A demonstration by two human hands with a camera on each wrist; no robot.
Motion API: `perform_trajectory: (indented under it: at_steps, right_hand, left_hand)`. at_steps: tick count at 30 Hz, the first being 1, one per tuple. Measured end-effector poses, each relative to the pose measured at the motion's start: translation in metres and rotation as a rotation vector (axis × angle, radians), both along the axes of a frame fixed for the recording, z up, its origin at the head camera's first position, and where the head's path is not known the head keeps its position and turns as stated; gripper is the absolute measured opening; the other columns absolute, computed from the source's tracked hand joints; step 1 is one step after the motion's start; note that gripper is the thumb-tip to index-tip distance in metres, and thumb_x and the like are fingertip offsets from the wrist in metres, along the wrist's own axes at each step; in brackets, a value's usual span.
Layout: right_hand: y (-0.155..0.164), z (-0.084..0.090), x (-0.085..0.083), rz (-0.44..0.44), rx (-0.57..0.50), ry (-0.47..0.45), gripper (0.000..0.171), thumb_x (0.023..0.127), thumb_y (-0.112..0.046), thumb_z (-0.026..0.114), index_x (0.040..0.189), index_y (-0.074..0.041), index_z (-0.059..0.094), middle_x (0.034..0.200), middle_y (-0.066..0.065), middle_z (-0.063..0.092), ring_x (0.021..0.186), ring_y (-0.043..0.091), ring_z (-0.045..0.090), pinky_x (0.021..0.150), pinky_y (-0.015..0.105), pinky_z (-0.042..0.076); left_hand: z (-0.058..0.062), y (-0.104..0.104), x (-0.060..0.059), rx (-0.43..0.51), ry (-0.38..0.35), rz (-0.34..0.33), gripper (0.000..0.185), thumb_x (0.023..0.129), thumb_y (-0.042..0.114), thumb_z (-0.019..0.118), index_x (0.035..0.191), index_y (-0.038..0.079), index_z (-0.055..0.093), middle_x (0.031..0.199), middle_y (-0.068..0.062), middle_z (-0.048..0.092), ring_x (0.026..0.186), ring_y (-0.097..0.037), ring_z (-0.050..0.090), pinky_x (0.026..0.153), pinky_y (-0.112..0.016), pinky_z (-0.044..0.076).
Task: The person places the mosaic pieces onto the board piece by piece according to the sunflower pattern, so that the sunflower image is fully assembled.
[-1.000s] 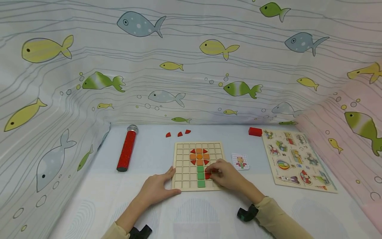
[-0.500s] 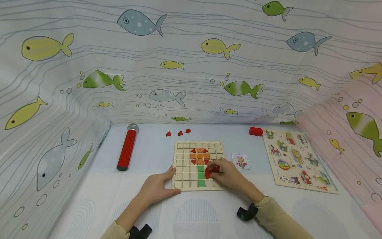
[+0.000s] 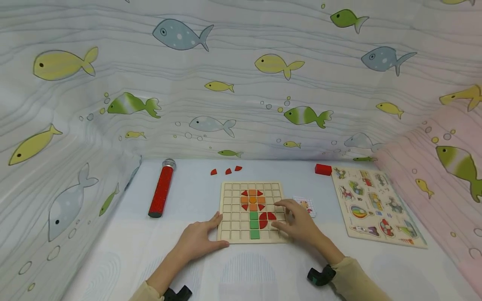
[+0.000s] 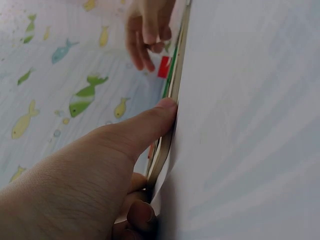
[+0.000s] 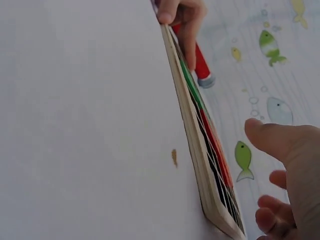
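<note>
We see the left hand (image 3: 199, 239) resting flat against the wooden grid board's (image 3: 230, 209) near-left corner on the table (image 3: 241, 267), steadying it; the right hand (image 3: 299, 221), fingers relaxed and holding nothing, hovers beside the red leaf pieces (image 3: 267, 218), which it covered a second ago; keep the board braced while seating pieces squarely

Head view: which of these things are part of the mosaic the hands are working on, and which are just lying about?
In use: grid board, red quarter-circle tiles, pattern card, spare red pieces, left hand, right hand.

Lying about: red glitter tube, red block, vehicle peg puzzle.
</note>
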State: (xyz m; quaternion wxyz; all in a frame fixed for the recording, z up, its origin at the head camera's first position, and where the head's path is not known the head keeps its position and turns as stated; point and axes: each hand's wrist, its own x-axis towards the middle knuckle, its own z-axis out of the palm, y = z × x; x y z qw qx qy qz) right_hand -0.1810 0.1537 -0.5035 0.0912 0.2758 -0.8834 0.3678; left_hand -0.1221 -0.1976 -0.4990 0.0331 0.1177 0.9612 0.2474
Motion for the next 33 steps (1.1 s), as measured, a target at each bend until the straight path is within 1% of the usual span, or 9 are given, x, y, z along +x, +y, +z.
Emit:
perform_trajectory:
  at_steps: [6, 10, 13, 19, 21, 23, 26, 28, 33]
  right_hand:
    - [0.008, -0.006, 0.027, -0.15, 0.076, -0.101, 0.087, 0.081, -0.049, 0.091, 0.15, -0.004, 0.06, 0.152, 0.015, 0.06, 0.102, 0.024, 0.065, 0.081, 0.036, 0.055]
    - [0.008, -0.008, 0.043, -0.163, 0.11, -0.2, 0.095, 0.083, -0.058, 0.087, 0.155, -0.005, 0.054, 0.159, 0.013, 0.055, 0.126, 0.028, 0.065, 0.1, 0.044, 0.057]
    - [0.006, -0.011, 0.051, -0.163, 0.134, -0.269, 0.1, 0.082, -0.061, 0.085, 0.156, -0.003, 0.052, 0.163, 0.013, 0.049, 0.148, 0.034, 0.05, 0.116, 0.052, 0.046]
    - [0.003, -0.013, 0.057, -0.187, 0.123, -0.315, 0.099, 0.081, -0.058, 0.088, 0.153, 0.0, 0.054, 0.163, 0.017, 0.048, 0.15, 0.038, 0.046, 0.117, 0.053, 0.044]
    - [0.004, -0.014, 0.058, -0.191, 0.121, -0.313, 0.097, 0.081, -0.056, 0.089, 0.151, 0.001, 0.056, 0.162, 0.017, 0.049, 0.149, 0.037, 0.048, 0.116, 0.053, 0.045]
    - [0.005, -0.013, 0.059, -0.192, 0.123, -0.311, 0.095, 0.08, -0.055, 0.09, 0.15, 0.001, 0.057, 0.161, 0.017, 0.051, 0.148, 0.037, 0.049, 0.116, 0.053, 0.045]
    - [0.008, -0.012, 0.06, -0.188, 0.126, -0.312, 0.095, 0.08, -0.055, 0.09, 0.149, 0.003, 0.058, 0.16, 0.017, 0.052, 0.147, 0.038, 0.05, 0.115, 0.053, 0.046]
    - [0.009, -0.012, 0.059, -0.182, 0.127, -0.303, 0.095, 0.081, -0.055, 0.089, 0.149, 0.003, 0.058, 0.16, 0.018, 0.052, 0.147, 0.038, 0.051, 0.114, 0.053, 0.046]
    - [0.008, -0.01, 0.051, -0.176, 0.129, -0.261, 0.094, 0.082, -0.055, 0.089, 0.149, 0.003, 0.058, 0.159, 0.018, 0.052, 0.146, 0.039, 0.052, 0.113, 0.052, 0.047]
  left_hand:
    - [0.001, 0.0, 0.003, -0.007, 0.01, -0.003, 0.092, 0.081, 0.06, 0.086, 0.153, 0.012, 0.058, 0.157, -0.003, 0.056, 0.126, -0.032, 0.07, 0.101, -0.05, 0.058]
    - [0.001, -0.001, 0.004, -0.013, 0.008, 0.002, 0.093, 0.08, 0.061, 0.086, 0.153, 0.011, 0.058, 0.157, -0.003, 0.056, 0.128, -0.032, 0.068, 0.102, -0.05, 0.057]
    - [0.002, -0.002, 0.005, 0.006, -0.017, 0.001, 0.093, 0.08, 0.06, 0.086, 0.153, 0.011, 0.058, 0.157, -0.003, 0.056, 0.129, -0.032, 0.067, 0.103, -0.051, 0.056]
    - [0.012, -0.004, -0.002, 0.083, -0.115, 0.05, 0.087, 0.082, 0.055, 0.087, 0.153, 0.013, 0.059, 0.152, -0.009, 0.062, 0.137, -0.032, 0.062, 0.108, -0.054, 0.053]
    - [0.018, -0.004, -0.013, 0.095, -0.122, 0.087, 0.083, 0.084, 0.053, 0.087, 0.152, 0.014, 0.06, 0.148, -0.012, 0.065, 0.134, -0.031, 0.064, 0.106, -0.053, 0.055]
    - [0.023, -0.004, -0.03, 0.131, -0.132, 0.118, 0.078, 0.087, 0.049, 0.085, 0.153, 0.015, 0.06, 0.131, -0.017, 0.074, 0.112, -0.029, 0.073, 0.091, -0.048, 0.061]
    - [0.028, -0.004, -0.062, 0.214, -0.121, 0.159, 0.07, 0.092, 0.043, 0.082, 0.151, 0.013, 0.061, 0.12, -0.017, 0.077, 0.08, -0.02, 0.071, 0.068, -0.035, 0.057]
    - [0.029, -0.006, -0.087, 0.286, -0.1, 0.173, 0.064, 0.094, 0.038, 0.081, 0.149, 0.009, 0.063, 0.118, -0.017, 0.077, 0.071, -0.018, 0.068, 0.06, -0.031, 0.052]
    - [0.027, -0.009, -0.146, 0.32, 0.014, 0.187, 0.055, 0.098, 0.03, 0.078, 0.143, 0.002, 0.066, 0.139, -0.014, 0.071, 0.103, -0.027, 0.072, 0.078, -0.038, 0.06]
